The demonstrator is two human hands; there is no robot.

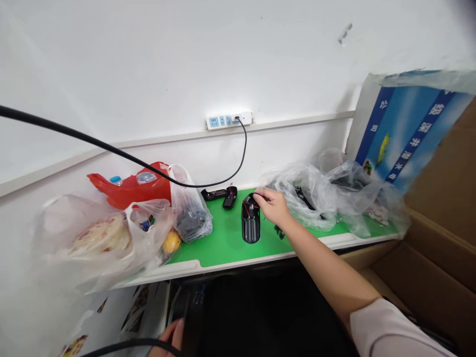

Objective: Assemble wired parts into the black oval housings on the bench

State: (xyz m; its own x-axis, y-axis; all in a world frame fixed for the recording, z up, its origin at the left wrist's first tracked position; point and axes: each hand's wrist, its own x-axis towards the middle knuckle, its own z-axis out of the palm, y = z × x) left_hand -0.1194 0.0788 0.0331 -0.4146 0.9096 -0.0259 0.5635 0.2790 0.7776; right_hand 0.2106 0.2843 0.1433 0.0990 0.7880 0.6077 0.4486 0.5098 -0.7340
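Observation:
A black plastic casing (251, 223) with ribbed lower part and thin red wires is over the green table surface (223, 243). The fingers of my right hand (273, 204) pinch its upper end. At the bottom edge, my left hand (171, 339) shows only in part beside a black cable, its fingers bent against a dark object I cannot make out. Two more black casing pieces, one with wires (230, 197) and one longer (215, 195), lie near the wall. Small dark parts (278, 231) sit below my right wrist.
Plastic bags, one red (130, 191), crowd the table's left side. Clear bags (308, 193) holding black parts lie at the right. A power strip (228, 120) is on the wall, with a black cable (148, 166) hanging across. An open cardboard box (424, 267) stands at right.

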